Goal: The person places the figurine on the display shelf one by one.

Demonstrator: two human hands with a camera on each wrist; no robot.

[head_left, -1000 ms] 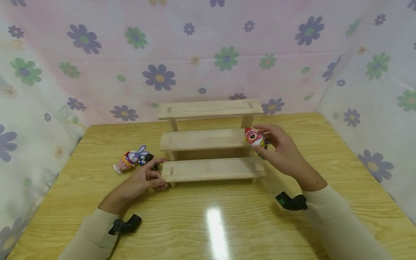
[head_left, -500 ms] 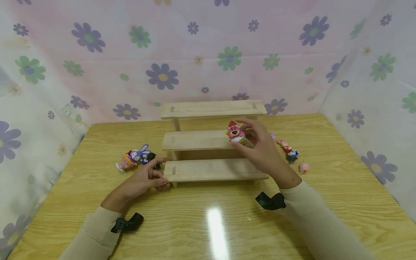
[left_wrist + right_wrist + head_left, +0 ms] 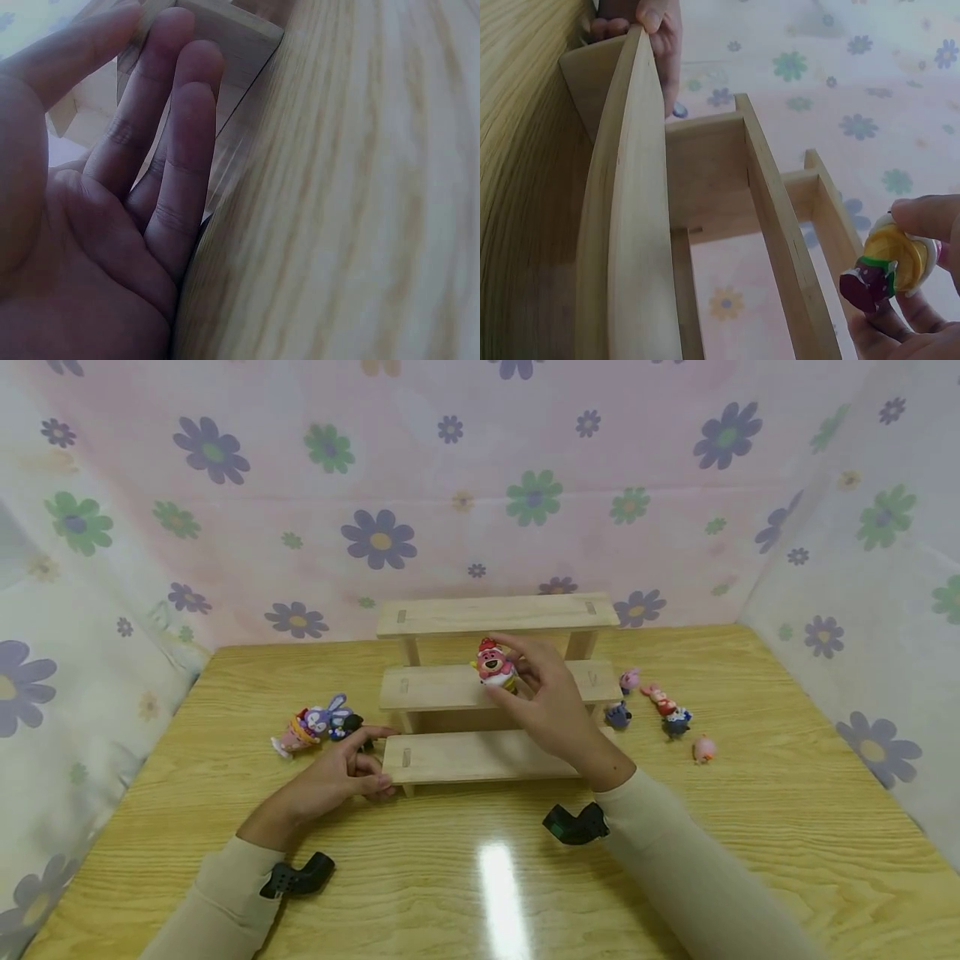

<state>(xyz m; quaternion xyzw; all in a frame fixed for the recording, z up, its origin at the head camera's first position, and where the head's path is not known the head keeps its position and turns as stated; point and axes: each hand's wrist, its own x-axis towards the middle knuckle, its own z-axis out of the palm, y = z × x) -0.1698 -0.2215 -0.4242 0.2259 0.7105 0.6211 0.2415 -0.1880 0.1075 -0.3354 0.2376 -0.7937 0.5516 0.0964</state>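
A pink bear figurine with a red top and white-and-yellow lower part is pinched between the thumb and fingers of my right hand. It is held upright in front of and above the middle step of a three-tier wooden display stand. In the right wrist view the figurine shows its yellow body and dark maroon base, apart from the stand's boards. My left hand grips the left end of the lowest board, the thumb at its front corner. From the left wrist, curled fingers show beside the stand's leg.
Left of the stand lie a purple-eared rabbit figurine and a dark figurine, close to the left hand. Several small figurines lie to the right, among them a red-and-white one and a round pink one. A flowered cloth hangs behind.
My right hand has carried the bear figurine leftward from the stand's right end to its middle, uncovering the figurines on the right. The left hand has stayed on the lowest board.
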